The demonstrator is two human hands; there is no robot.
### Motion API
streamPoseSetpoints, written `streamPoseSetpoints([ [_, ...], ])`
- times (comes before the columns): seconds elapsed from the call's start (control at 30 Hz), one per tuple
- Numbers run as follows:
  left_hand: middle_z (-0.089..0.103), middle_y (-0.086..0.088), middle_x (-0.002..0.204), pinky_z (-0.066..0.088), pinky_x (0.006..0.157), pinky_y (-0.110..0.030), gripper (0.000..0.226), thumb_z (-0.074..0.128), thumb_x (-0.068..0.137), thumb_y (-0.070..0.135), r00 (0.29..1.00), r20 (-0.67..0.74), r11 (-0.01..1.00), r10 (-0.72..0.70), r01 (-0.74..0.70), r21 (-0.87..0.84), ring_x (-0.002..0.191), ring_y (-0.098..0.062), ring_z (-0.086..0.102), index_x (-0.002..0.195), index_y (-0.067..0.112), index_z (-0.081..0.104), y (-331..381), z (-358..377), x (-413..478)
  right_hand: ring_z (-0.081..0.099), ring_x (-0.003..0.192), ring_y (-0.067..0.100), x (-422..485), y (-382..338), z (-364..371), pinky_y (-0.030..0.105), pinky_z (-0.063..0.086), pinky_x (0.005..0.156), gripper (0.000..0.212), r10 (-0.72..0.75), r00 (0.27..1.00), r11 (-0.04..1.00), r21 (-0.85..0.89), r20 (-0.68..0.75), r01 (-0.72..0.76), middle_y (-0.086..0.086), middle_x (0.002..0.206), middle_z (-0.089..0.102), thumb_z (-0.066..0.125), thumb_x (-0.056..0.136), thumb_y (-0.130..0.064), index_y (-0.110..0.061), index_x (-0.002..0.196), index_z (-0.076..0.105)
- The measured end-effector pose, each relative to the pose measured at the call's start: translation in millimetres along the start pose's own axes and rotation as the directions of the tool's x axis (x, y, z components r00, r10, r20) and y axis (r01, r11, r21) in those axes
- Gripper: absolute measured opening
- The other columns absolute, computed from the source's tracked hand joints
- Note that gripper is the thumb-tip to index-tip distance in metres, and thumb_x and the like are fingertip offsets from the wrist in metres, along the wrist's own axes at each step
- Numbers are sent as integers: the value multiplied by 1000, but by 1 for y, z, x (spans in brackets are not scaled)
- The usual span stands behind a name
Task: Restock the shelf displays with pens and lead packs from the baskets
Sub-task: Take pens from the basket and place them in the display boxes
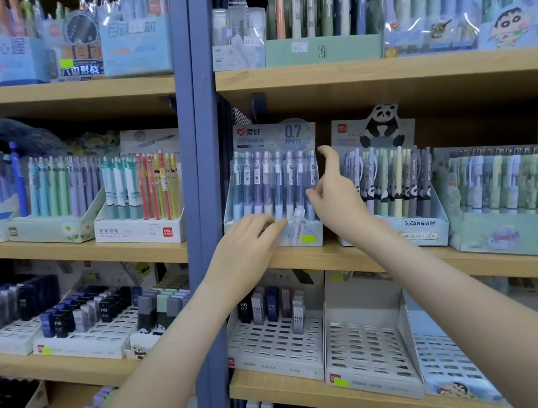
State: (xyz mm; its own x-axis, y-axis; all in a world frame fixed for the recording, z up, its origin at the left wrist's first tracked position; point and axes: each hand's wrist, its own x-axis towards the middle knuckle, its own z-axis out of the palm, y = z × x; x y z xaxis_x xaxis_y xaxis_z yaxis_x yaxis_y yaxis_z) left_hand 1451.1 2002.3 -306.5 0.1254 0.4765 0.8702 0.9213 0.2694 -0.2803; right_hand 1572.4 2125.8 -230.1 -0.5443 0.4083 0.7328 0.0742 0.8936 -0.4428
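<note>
Head view: both hands are placed at the pen box [299, 237] on the middle shelf [306, 260].
Upright pens [269, 184] are stood just above the left hand [248, 241], its fingers flat and released; the right hand [336, 196] is nearer, curled beside the right row, and whether a pen is pinched cannot be told.

Bright, cool light falls evenly from above; under each shelf [380, 72] lies shadow, plastic wrappers [415, 27] glare, and edges bend, blurred.
</note>
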Motion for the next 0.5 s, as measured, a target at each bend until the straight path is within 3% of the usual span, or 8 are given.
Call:
streamPoseSetpoints([
  [0.07,64,-11,105,47,83,-34,31,52,96,21,1000,-16,1000,14,-14,-1,94,-27,60,118,3,63,2,0,-6,58,81,29,-5,3,2,41,52,73,73,-52,999,999,-10,-8,52,11,89,58,53,95,-9,-23,151,6],
  [0.17,62,-13,110,45,89,-35,39,41,100,27,1000,-13,1000,8,-8,10,100,-27,57,123,2,60,3,2,-11,41,111,15,-23,10,6,26,34,90,62,-161,987,984,-67,25,162,3,121,48,48,99,-19,-23,151,15],
  [0.27,63,-12,106,47,83,-35,34,44,96,18,997,-41,998,-59,57,-41,95,-27,59,118,5,64,3,4,-7,30,125,13,-33,18,8,19,23,94,65,-178,978,976,-106,107,189,1,134,39,49,99,-25,-22,152,12],
  [0.37,63,-7,101,51,75,-37,25,56,91,11,990,-18,981,-141,138,-135,90,-26,59,113,9,68,-1,1,2,27,126,13,-33,20,9,18,22,97,73,-176,975,964,-175,138,199,2,136,36,52,97,-20,-19,153,5],
  [0.5,61,-7,100,53,67,-40,33,67,83,-2,987,58,979,-148,154,-137,91,-27,58,113,11,68,-3,-4,6,26,127,14,-35,18,12,22,24,102,74,-174,974,957,-210,143,202,2,138,34,52,97,-17,-17,153,2],
])
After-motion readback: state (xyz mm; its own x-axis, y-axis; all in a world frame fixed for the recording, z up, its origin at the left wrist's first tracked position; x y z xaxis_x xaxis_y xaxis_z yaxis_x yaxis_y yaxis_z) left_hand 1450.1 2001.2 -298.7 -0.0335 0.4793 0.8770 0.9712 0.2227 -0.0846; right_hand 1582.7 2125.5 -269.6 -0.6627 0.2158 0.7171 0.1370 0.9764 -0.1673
